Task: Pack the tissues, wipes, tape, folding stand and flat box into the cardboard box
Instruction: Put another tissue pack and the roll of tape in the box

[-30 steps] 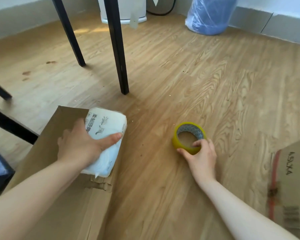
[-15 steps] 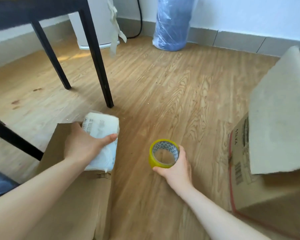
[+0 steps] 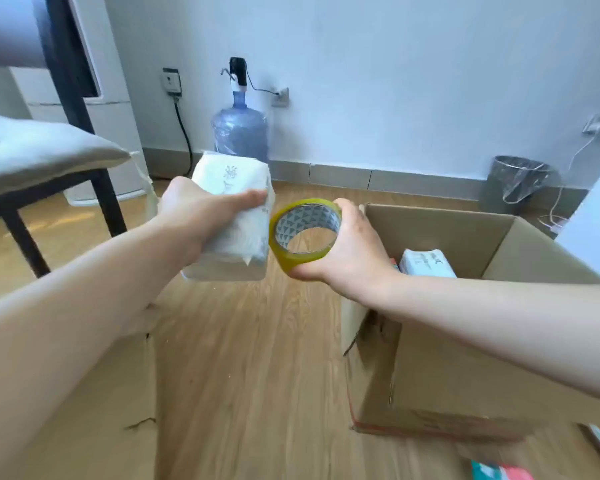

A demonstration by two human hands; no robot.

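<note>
Your left hand (image 3: 201, 213) is clamped over a white pack of tissues (image 3: 234, 216), thumb across its top, holding it in the air well left of the open cardboard box (image 3: 471, 362). Your right hand (image 3: 347, 251) curls around the yellow roll of tape (image 3: 305, 233), fingers on its far rim and thumb under it, just short of the box's near-left corner. The two loads almost touch. Another white pack (image 3: 428, 263) already lies inside the box.

Watch that gap: if both hands swing to the opening together, the tape could knock the tissue pack and loosen your one-handed hold, and the soft wrapper looks easy to let slip. The upright left flap (image 3: 430, 220) also stands in the way of a low approach, so a catch there would tip the box.

Half a second ago both items were low over the floor, the tissues above a flattened carton; now both are lifted and carried rightward.
</note>
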